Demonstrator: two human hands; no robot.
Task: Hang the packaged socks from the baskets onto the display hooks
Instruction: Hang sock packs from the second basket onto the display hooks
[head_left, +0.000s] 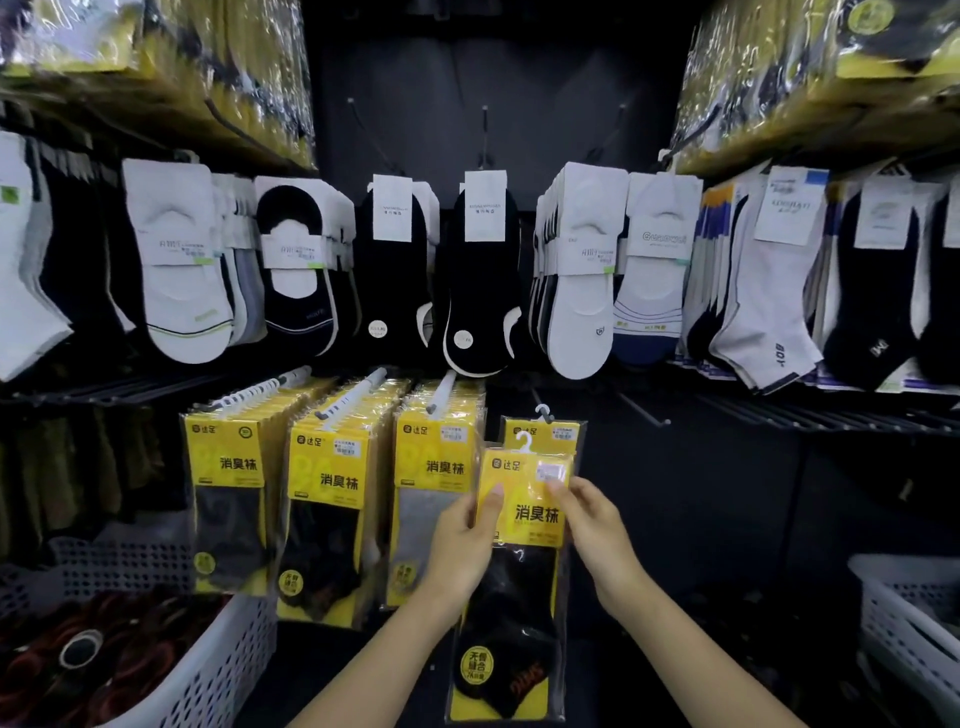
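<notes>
I hold a yellow sock package (519, 582) with black socks upright in both hands. My left hand (462, 540) grips its left edge, thumb on the front. My right hand (592, 519) pinches its upper right edge. Its white hanger loop (524, 441) sits just in front of another yellow package (545, 434) that hangs on a display hook (543, 410). Three rows of the same yellow packages (332, 493) hang on hooks to the left. Bare hooks (644, 410) stick out to the right.
A white perforated basket (218, 670) with dark goods stands at the lower left, and another white basket (909, 618) at the lower right. Single socks on cards (483, 270) hang in a row above. Yellow packs (156, 62) fill the top hooks.
</notes>
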